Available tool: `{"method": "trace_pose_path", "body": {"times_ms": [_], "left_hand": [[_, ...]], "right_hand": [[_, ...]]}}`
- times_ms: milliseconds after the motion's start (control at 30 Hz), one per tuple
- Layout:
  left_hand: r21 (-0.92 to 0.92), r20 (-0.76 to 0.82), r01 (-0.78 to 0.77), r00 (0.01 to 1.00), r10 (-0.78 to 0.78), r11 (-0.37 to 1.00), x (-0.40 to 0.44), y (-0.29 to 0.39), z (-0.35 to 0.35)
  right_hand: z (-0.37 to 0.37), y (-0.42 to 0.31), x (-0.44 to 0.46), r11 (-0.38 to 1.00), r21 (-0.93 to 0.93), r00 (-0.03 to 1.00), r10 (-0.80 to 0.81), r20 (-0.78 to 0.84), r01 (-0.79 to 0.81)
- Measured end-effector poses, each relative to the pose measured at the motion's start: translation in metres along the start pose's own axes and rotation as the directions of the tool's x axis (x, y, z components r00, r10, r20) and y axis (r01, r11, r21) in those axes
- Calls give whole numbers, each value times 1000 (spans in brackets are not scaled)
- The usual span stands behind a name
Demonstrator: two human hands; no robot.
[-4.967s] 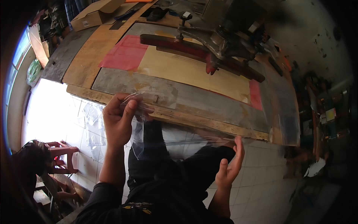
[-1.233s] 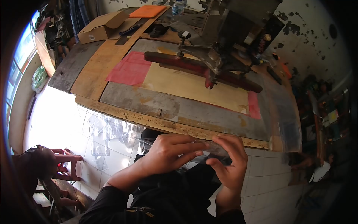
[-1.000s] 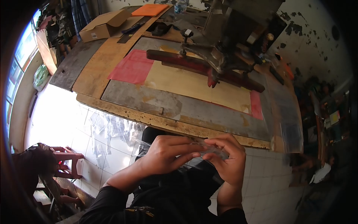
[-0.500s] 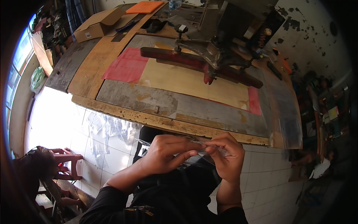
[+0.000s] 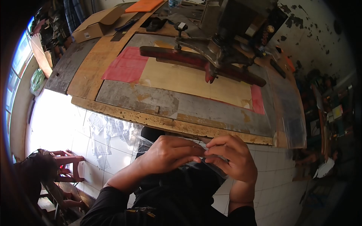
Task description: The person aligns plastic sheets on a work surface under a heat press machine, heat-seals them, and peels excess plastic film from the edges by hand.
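Over my lap, just in front of the table edge, my left hand [image 5: 171,153] is closed on a piece of clear plastic sheet [image 5: 144,143]. One end of the plastic sticks out past the left wrist; another part hangs below the right fingers. My right hand [image 5: 234,158] meets the left fingertips, its thumb and fingers pinching the same plastic. Much of the sheet is hidden behind both hands, and its full shape cannot be made out.
Ahead is a worktable [image 5: 124,110] with a press having a dark red bar [image 5: 181,55] above a yellow sheet [image 5: 188,79] and red sheets [image 5: 124,66]. A cardboard box [image 5: 94,28] stands at the back left. Plastic pieces [image 5: 100,147] litter the floor near a red stool [image 5: 69,162]; a person sits at left.
My right hand has shifted slightly right, with its fingers now more bent over the plastic. The left hand stays nearly in place, and more plastic shows below the right fingers.
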State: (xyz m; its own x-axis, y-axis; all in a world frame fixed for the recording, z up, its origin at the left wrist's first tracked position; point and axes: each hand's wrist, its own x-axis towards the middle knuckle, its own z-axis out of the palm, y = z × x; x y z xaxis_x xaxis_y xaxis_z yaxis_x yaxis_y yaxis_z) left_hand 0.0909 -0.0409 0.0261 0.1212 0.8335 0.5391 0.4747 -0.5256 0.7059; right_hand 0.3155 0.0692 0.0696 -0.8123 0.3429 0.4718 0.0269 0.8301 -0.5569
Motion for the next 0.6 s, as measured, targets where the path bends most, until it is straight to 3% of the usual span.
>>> {"method": "trace_pose_path", "body": {"times_ms": [67,133,233,367,433,600], "left_hand": [[35,57,-47,997,45,998,-1,-2,-2],[4,68,-53,996,53,999,2,-2,-4],[-29,103,-65,992,67,997,2,-5,-6],[-17,131,-86,988,87,996,2,-4,-6],[-5,109,-84,991,84,996,2,-3,-3],[-14,46,-34,998,35,999,-1,-2,3]], "right_hand": [[-9,-1,4,999,-51,998,-3,66,6],[-17,-2,7,982,-148,970,-80,230,117],[-22,-6,14,953,-212,949,-156,275,218],[-24,10,13,964,-72,936,-229,267,256],[-21,17,11,989,0,973,-146,177,148],[-13,16,4,996,5,993,-93,70,93]]}}
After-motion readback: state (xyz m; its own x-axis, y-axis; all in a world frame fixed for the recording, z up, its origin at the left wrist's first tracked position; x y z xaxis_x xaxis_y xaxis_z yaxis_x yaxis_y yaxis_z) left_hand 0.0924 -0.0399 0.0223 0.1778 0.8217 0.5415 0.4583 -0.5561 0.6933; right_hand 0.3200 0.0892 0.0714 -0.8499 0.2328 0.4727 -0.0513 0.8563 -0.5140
